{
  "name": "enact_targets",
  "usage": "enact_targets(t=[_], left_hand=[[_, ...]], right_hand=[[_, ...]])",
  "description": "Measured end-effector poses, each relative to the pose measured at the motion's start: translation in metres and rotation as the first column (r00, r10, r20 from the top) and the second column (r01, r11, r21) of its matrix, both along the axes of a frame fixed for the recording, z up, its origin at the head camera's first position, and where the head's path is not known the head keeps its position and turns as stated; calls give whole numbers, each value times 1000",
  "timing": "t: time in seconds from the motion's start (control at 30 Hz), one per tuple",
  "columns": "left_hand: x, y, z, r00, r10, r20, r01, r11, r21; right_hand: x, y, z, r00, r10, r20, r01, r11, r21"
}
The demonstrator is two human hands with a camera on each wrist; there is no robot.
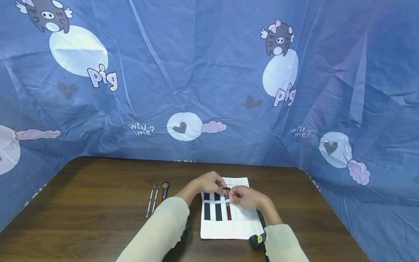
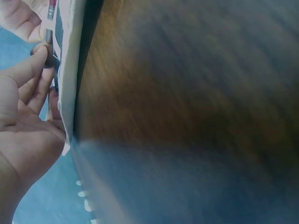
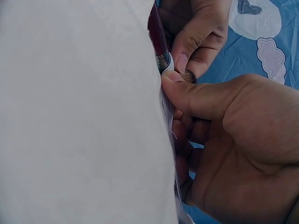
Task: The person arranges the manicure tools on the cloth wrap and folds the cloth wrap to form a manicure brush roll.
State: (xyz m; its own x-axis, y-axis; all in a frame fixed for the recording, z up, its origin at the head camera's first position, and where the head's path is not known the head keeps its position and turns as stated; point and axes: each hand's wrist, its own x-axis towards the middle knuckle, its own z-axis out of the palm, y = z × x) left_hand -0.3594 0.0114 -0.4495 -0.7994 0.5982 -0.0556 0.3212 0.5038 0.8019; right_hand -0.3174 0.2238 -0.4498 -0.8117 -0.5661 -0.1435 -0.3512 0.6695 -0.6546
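Left hand (image 1: 212,183) and right hand (image 1: 247,196), head view, meeting over a white cloth roll (image 1: 232,230) spread on a dark wooden counter (image 1: 98,207). Thumb and fingertips of the left hand pinch the bristle end of a red-handled brush (image 1: 228,211); the right hand, fingers bent, pinches a white band (image 1: 209,201) just beside it. The brush lies lengthwise on the roll, passing under the band, its handle pointing toward the person and reaching the edge of the lower flap. Two black strips (image 1: 218,207) lie to its left. Left of the roll, two slim tools (image 1: 150,201) and a second brush (image 1: 165,188) rest on the counter, the latter partly hidden by a pale sleeve (image 1: 157,229). Printed blue fabric (image 1: 226,72) hangs behind.

Left wrist view: the roll appears edge-on, with the left hand's thumb and fingers closed about the brush's dark bristles and the right hand near the ferrule. The counter is blurred.

Right wrist view: white cloth fills the left side. The right thumb presses the band against the metal ferrule; the left hand's thumb and finger hold the bristles just beyond. The right hand's other fingers curl, partly in shadow.
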Motion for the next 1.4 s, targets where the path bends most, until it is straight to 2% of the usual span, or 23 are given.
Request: enact_targets(t=[0.4,0.57,0.8,1.0,1.23,1.4], left_hand=[[0,-2,0,1000,-16,16,16,1000,-13],[1,-1,-1,999,-13,34,13,1000,-4],[0,0,-3,999,-4,46,4,1000,-5],[1,-1,-3,999,-2,42,2,1000,1],[2,-1,0,999,-1,42,1,1000,-15],[2,1,2,1000,-8,20,9,999,-41]], right_hand=[[1,-1,4,1000,-1,-13,2,1000,11],[1,1,6,1000,-18,13,18,1000,6],[0,9,12,999,-40,-10,41,998,51],[-2,19,15,996,-83,-34,86,992,88],[-3,26,15,995,-97,-23,99,990,105],[-1,25,15,996,-91,-19,93,991,96]])
